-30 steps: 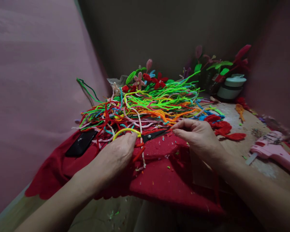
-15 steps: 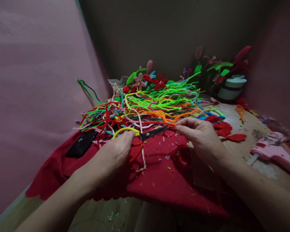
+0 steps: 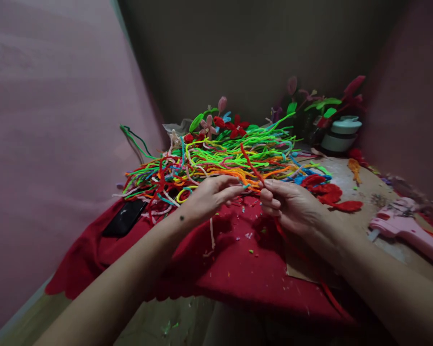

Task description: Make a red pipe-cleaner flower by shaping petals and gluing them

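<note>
My right hand [image 3: 292,204] is closed on a red pipe cleaner [image 3: 251,166]. One end of it points up past the fingertips. The rest hangs below the hand toward the front edge of the red cloth [image 3: 245,274]. Just left of it, my left hand [image 3: 216,194] has its fingers stretched out, with nothing visible held in them. The scissors lie behind the left hand, mostly hidden, with a yellow handle [image 3: 182,193] showing. Beyond both hands spreads a pile of colored pipe cleaners [image 3: 231,156].
A black phone [image 3: 124,218] lies at the left. On the right are red fuzzy petals [image 3: 326,192], a pink glue gun [image 3: 400,221] and a lidded jar [image 3: 341,134]. Pipe-cleaner flowers [image 3: 236,127] stand at the back. Small clippings dot the cloth.
My left hand has let go of the scissors and moved right, near the right hand. In my right hand, the red pipe cleaner's end now points upward.
</note>
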Demonstrator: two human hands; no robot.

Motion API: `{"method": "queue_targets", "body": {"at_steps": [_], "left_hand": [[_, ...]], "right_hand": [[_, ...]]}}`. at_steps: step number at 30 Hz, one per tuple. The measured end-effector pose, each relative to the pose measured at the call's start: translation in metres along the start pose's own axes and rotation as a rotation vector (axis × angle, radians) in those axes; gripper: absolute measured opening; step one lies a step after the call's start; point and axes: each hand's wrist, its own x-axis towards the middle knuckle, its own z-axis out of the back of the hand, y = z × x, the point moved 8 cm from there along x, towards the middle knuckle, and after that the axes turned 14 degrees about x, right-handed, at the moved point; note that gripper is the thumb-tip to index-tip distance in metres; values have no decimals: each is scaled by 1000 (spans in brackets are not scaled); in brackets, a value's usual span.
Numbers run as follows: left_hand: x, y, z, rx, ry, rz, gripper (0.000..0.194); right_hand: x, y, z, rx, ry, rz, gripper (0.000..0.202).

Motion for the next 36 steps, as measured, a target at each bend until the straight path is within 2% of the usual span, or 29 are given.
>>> {"method": "queue_targets", "body": {"at_steps": [2, 3, 5, 8, 10, 14, 17, 22, 28, 32, 36], "left_hand": [[5, -20, -24, -330, 124, 13, 28], [10, -26, -28, -443, 96, 10, 28], [20, -22, -29, -564, -9, 70, 23], [36, -2, -17, -725, -202, 112, 20], [44, 14, -8, -878, -285, 145, 18], [53, 38, 5, -1148, -363, 244, 24], [59, 42, 15, -1301, -365, 218, 26], [61, 54, 35, -1389, -440, 145, 26], [52, 75, 53, -1372, -601, 165, 25], [50, 74, 56, -1386, -595, 173, 26], [49, 73, 56, -1434, -558, 199, 26]], "right_hand": [[-2, -4, -4, -58, 32, -14, 12], [-2, -5, -5, -88, 43, -21, 12], [-3, -8, -5, -134, 54, -40, 13], [-4, -15, -2, -157, 88, -112, 13], [-3, -19, -1, -155, 126, -160, 13], [-2, -25, 3, -174, 116, -198, 14], [-3, -31, 5, -205, 90, -228, 14], [-6, -37, 5, -239, 75, -251, 15], [-9, -42, 6, -336, 57, -304, 14], [-10, -40, 4, -436, 18, -249, 17], [-12, -37, -2, -474, 42, -200, 18]]}}
